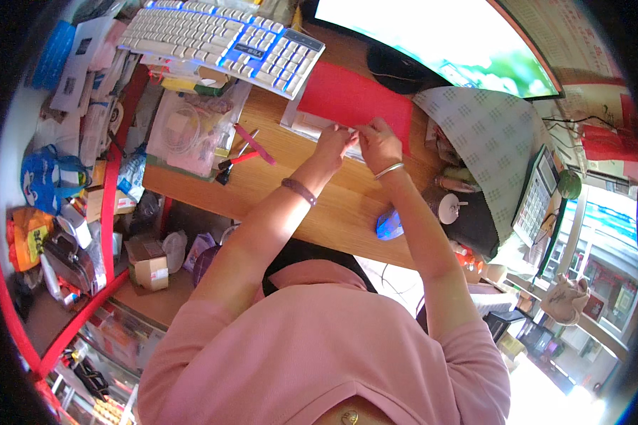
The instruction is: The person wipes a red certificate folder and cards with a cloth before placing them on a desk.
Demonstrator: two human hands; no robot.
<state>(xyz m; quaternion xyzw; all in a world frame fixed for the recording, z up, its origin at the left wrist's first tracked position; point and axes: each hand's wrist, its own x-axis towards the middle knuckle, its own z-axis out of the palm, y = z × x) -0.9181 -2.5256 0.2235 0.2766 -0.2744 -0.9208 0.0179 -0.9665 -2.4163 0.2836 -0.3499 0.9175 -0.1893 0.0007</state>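
My left hand (336,147) and my right hand (378,147) meet at the fingertips above a wooden desk (345,212). Fingers on both are bent and pinched together. Whether something small sits between them is too fine to make out. Just beyond the hands lies a flat red sheet (356,98), partly over a white item (296,121) like paper or a box. A dark bracelet (299,191) circles my left wrist, a silver bangle (389,170) my right. Left of my left hand are a pink strip (255,143) and a red-and-black slim tool (239,159).
A white backlit keyboard (228,45) rests at the back left, near clear plastic bags (191,127). A lit monitor (457,42) stands behind. Patterned cloth (473,133), a calculator (536,196) and a blue object (389,224) are rightward. Loaded red-framed shelves (109,212) line the left.
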